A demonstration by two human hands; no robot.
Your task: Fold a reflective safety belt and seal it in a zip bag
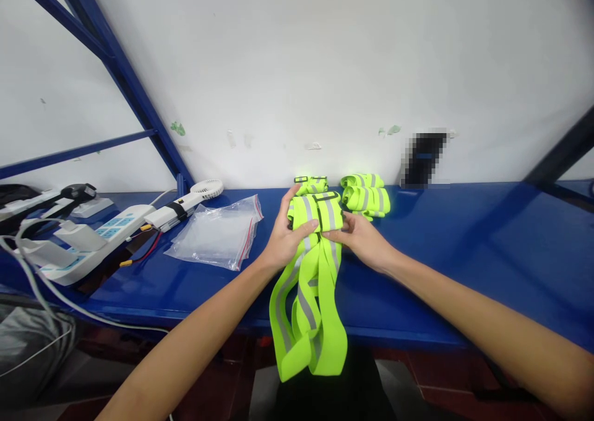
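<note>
Both my hands grip a fluorescent yellow-green reflective belt (pixel 307 300) with grey stripes and a black buckle. Its upper part is folded into a bundle, while long loops hang down over the front edge of the blue table. My left hand (pixel 286 232) is closed on the bundle's left side, thumb on the front. On the right side, my right hand (pixel 359 238) pinches it between thumb and fingers. Just behind lies a smaller folded belt (pixel 312 186) with a buckle. More rolled reflective belts (pixel 366 199) sit to the right, near the wall.
Clear zip bags (pixel 218 232) lie left of my hands on the blue table (pixel 464 254). Beyond them are a white handheld fan (pixel 185 204) and a power strip (pixel 99 241) with plugs and cables. A pixelated dark object (pixel 423 160) leans against the wall at right.
</note>
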